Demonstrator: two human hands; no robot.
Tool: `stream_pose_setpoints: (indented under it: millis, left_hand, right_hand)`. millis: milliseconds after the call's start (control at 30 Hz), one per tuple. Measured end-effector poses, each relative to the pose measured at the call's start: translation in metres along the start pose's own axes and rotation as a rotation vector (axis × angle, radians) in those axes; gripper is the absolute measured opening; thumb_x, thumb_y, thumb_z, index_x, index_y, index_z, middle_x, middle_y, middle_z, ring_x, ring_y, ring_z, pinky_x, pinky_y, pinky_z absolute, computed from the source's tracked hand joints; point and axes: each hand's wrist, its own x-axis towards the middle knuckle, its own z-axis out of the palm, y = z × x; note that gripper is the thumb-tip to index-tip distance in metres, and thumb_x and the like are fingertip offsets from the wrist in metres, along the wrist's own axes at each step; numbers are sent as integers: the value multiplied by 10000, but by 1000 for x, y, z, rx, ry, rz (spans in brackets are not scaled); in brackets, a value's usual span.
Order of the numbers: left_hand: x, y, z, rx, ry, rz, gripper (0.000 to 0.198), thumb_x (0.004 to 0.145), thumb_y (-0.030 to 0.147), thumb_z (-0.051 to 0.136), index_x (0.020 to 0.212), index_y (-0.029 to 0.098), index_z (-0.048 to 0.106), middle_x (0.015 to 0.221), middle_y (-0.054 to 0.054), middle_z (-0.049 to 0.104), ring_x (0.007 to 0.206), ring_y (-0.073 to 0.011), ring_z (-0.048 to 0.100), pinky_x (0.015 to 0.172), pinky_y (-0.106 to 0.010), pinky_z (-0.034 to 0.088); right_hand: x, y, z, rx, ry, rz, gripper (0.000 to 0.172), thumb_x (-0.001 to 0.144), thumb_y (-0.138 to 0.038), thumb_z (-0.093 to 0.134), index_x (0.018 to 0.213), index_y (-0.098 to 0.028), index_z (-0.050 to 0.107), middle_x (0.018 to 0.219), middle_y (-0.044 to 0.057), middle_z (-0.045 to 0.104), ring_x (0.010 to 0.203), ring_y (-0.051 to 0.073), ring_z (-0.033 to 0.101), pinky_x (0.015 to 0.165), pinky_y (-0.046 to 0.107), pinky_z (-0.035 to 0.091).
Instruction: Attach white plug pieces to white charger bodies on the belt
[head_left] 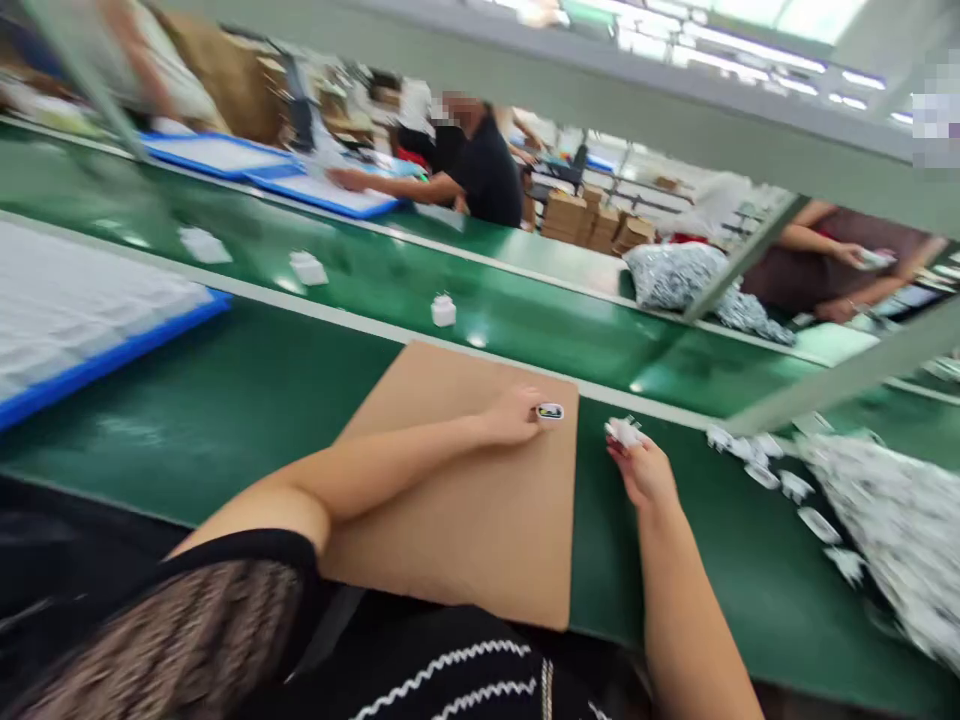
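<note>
Over the cardboard sheet, my left hand is closed around a white charger housing. Its oval open end faces right and shows something dark and yellowish inside. To the right, above the green bench, my right hand pinches a small white plastic plug part with what look like pins on top. The two parts are apart. Loose white plug parts lie on the bench to the right of my right hand, beside a large heap of white pieces in clear plastic.
Several white chargers, one of them straight ahead, sit on the green conveyor belt. A blue-edged tray stands at left. A slanted metal post rises at right. Co-workers sit across the belt, near a silvery bag.
</note>
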Motion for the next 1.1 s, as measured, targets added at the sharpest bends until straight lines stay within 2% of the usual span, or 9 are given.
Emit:
stream_pose_setpoints:
  millis: [100,233,333,533,633,700,833,933,1100]
  left_hand:
    - [-33,7,23,-116,-39,201,250,894,320,704,1107,188,712,1063,-98,720,1018,-275,621,952,-416,485]
    - [-44,6,32,-281,29,231,393,856,335,754,1214,196,671,1147,-102,706,1075,-272,628,981,-423,495]
    - [-39,4,31,-356,33,203,347,832,408,804,1084,191,705,1046,-81,719,1008,-255,643,934,-399,509]
    - [-35,0,30,-393,-6,187,266,839,395,812,1004,195,752,1011,-75,734,977,-240,637,905,-373,496]
    - [-36,0,29,-401,-15,178,269,837,404,814,1005,199,769,1012,-80,733,988,-247,636,906,-372,497]
    - [-36,1,28,-401,-22,179,270,834,403,816,1009,202,774,1016,-79,735,991,-249,638,912,-374,496]
    - [-35,1,28,-406,-26,180,266,832,386,819,1018,202,771,1033,-77,742,993,-245,643,929,-377,493]
    - [-35,1,28,-395,-24,170,265,821,380,830,997,193,766,1021,-79,739,988,-245,642,916,-372,493]
    - [-35,1,28,-388,-24,166,232,828,386,822,940,194,757,981,-73,726,960,-240,635,890,-361,487]
  right_hand:
    - [-11,-2,17,144,-191,102,456,612,-441,886,980,-206,755,1026,96,804,896,225,767,771,334,636]
    - [-22,0,30,215,-303,164,472,659,-444,903,1040,-218,737,1093,90,803,978,238,778,860,365,643]
    - [-29,0,38,122,-251,86,493,657,-510,910,1015,-214,743,1072,82,801,979,244,763,863,380,631]
    - [-48,-4,50,-302,-104,-384,365,795,-442,840,1072,-218,760,1054,62,751,898,192,686,865,375,584]
    - [-54,-6,49,-300,-150,-367,445,842,-423,779,1234,-223,715,1121,86,750,801,167,652,737,345,576]
    - [-54,-8,46,-251,-174,-293,424,825,-433,785,1186,-219,723,1040,79,764,739,164,639,660,329,559]
    - [-50,-11,41,-187,-230,-238,381,762,-429,854,1068,-234,738,1005,62,767,834,199,697,782,381,596]
    - [-53,-16,40,-270,-218,-365,319,804,-387,838,1075,-250,741,1063,58,759,902,210,709,870,413,595]
    - [-63,-20,47,-723,-208,-789,160,955,-319,717,1100,-283,774,991,54,747,947,237,653,866,428,570]
